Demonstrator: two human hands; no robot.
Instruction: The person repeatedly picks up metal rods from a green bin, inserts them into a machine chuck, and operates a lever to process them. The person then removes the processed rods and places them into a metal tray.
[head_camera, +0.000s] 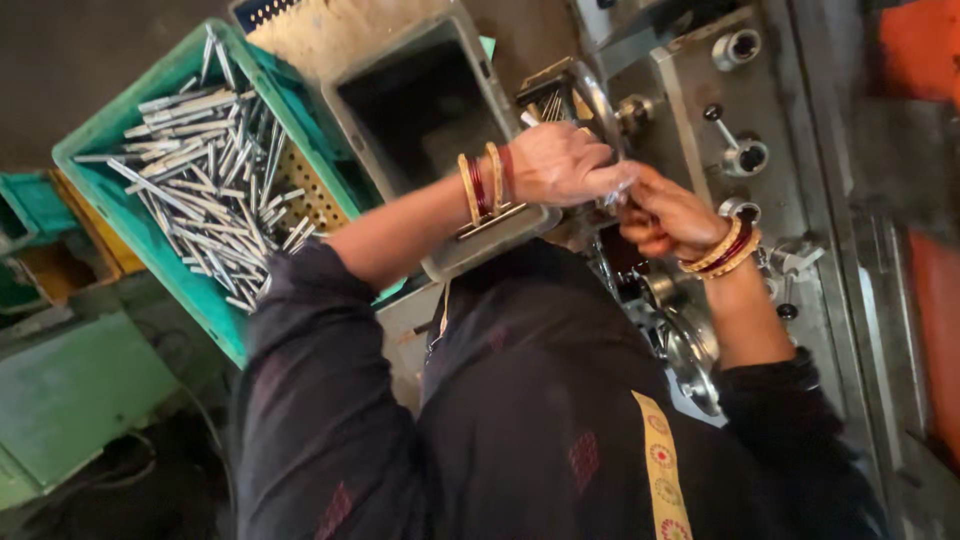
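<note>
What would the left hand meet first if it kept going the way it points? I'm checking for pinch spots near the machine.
Probably the right hand: the left hand points toward it, fingertips almost touching over a small shiny metal piece. Beyond lies the grey metal machine; depth is unclear.

Around me the workshop is dim — a dark floor (60, 60) runs off to my left, with pale green metal casing (80, 390) low beside it. On my right a grey steel machine face (830, 190) catches the light, and orange panels (920, 50) glow past it — one high, one lower.
</note>
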